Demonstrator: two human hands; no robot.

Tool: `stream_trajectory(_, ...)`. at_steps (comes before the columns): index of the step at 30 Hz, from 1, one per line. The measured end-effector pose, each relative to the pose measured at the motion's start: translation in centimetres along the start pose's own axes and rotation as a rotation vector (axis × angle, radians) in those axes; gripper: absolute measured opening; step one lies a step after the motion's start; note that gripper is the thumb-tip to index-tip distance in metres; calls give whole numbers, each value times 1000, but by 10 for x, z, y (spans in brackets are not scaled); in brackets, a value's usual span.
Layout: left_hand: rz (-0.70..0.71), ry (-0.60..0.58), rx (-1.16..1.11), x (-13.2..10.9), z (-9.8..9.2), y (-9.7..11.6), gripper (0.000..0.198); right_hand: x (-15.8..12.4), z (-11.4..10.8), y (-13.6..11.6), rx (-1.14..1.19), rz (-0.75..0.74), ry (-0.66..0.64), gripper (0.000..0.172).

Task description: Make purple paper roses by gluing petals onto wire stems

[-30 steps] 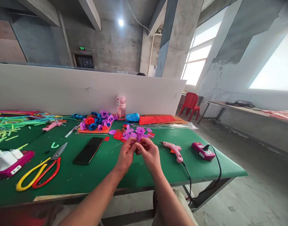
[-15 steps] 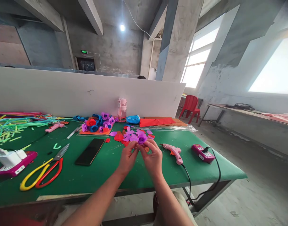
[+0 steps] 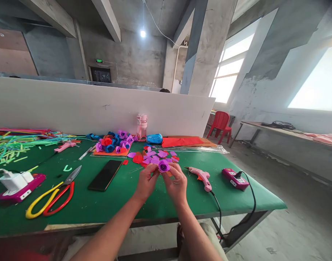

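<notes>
Between my fingertips, over the green table (image 3: pixel 122 204), I hold a purple paper rose (image 3: pixel 164 166). My left hand (image 3: pixel 146 180) pinches its left side and my right hand (image 3: pixel 176 179) its right side and underside. The fingertips partly hide the flower's base. Just beyond lie loose purple petals (image 3: pixel 150 158) and red petals (image 3: pixel 138 158). To the right of my right hand rests a pink glue gun (image 3: pixel 200 175). A black phone (image 3: pixel 105 175) lies left of my left hand.
Scissors (image 3: pixel 57 194) with yellow and red handles lie at left, near a power strip (image 3: pixel 21 190). Finished flowers (image 3: pixel 114 141) are piled at the back beside a pink bottle (image 3: pixel 141 127). Another power strip (image 3: pixel 235 179) sits at right, its cable hanging over the edge. A white partition (image 3: pixel 73 105) stands behind.
The rose has dropped slightly and its face has tipped more toward me. Both hands still hold it. The whole view has shifted a little.
</notes>
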State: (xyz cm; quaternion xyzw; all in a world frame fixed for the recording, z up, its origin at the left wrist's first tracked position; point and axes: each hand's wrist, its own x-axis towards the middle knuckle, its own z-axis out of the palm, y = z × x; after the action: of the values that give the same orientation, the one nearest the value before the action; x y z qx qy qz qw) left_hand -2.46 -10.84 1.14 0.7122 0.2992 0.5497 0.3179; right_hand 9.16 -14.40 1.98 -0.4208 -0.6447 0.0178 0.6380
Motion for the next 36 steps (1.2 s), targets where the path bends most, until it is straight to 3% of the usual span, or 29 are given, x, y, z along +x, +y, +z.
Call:
stream_trajectory(6, -12, 6, -38, 1, -3, -6, 20, 2, -1, 0, 36, 70, -70, 29)
stream_trajectory(15, -16, -27, 30, 1, 0, -6, 23, 4, -4, 0, -59, 19, -31, 10)
stream_trajectory(28, -43, -26, 62, 1, 0, -8, 26, 5, -6, -1, -78, 3, -46, 16)
stream_trajectory(31, -99, 3, 21, 3, -3, -9, 26, 5, -7, 0, -7, 68, -73, 26)
stream_trajectory(36, -202, 64, -120, 8, -6, -3, 27, 1, -4, 16, 38, 337, -40, 27)
